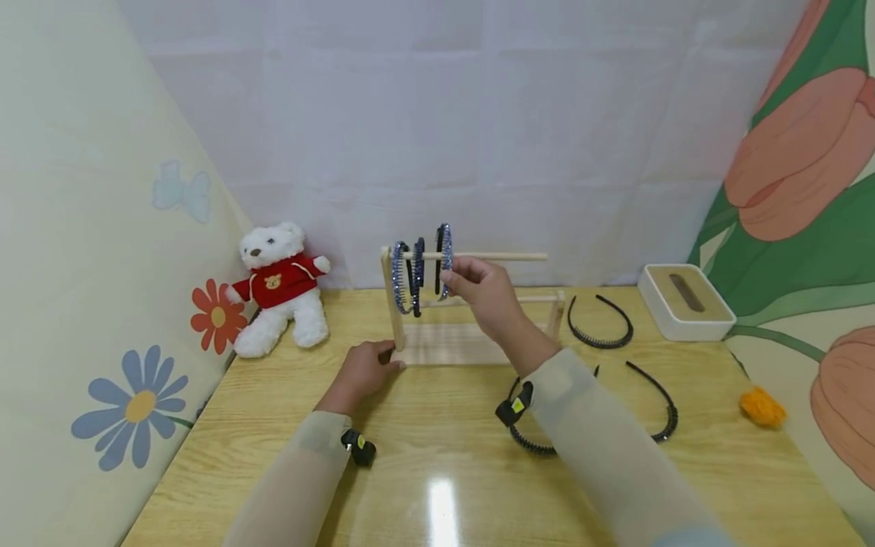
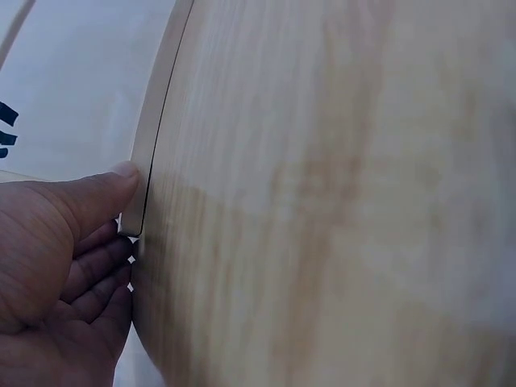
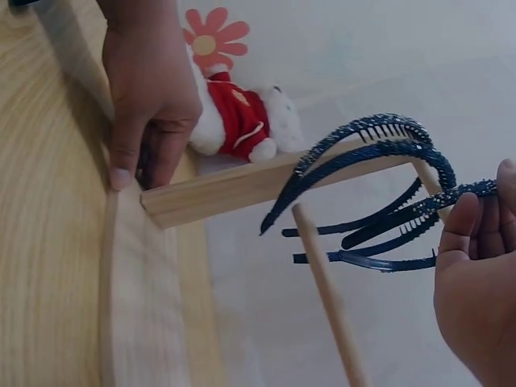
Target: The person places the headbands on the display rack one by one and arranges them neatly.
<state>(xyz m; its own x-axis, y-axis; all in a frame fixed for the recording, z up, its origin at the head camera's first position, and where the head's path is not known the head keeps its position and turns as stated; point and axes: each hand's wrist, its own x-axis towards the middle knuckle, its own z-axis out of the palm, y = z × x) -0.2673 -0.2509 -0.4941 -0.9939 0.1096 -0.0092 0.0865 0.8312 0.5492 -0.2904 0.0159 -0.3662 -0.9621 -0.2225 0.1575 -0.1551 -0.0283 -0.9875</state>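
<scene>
Nearest you on the table [image 1: 396, 486], dark toothed hair bands [image 1: 535, 447] lie partly under your right forearm; can't tell if that's 1 or 2. Off to the right sits a crumpled orange thing [image 1: 762, 408]. Your left hand [image 1: 362, 372] has thumb and curled fingers around the near left corner of the wooden rack [image 1: 444, 353], at its base. Your right hand [image 1: 488, 296] pinches the glittery headband [image 1: 446, 258] between thumb and fingers, low on its near side; it's looped around the upper rod [image 1: 519, 257], apart from the bunch at the left post. That bunch has at least 2 bands: a blue glittery band [image 1: 398, 281] and a navy band [image 1: 418, 262]. Handling, my read: headband is light, springy plastic, rough outside so not slippery, but legs could snap if splayed hard and teeth may catch on neighbours or rod. Best hold is the outer side of a leg, thumb opposite fingers, avoiding the tips. Rack looks light too, likely to skid if the rod gets pushed, so the base corner is a sensible grip. Further back: another dark band [image 1: 604, 346] right of the rack, white box [image 1: 697, 331], white bear [image 1: 280, 285] in red on the left, pale cloth [image 1: 547, 137] behind
</scene>
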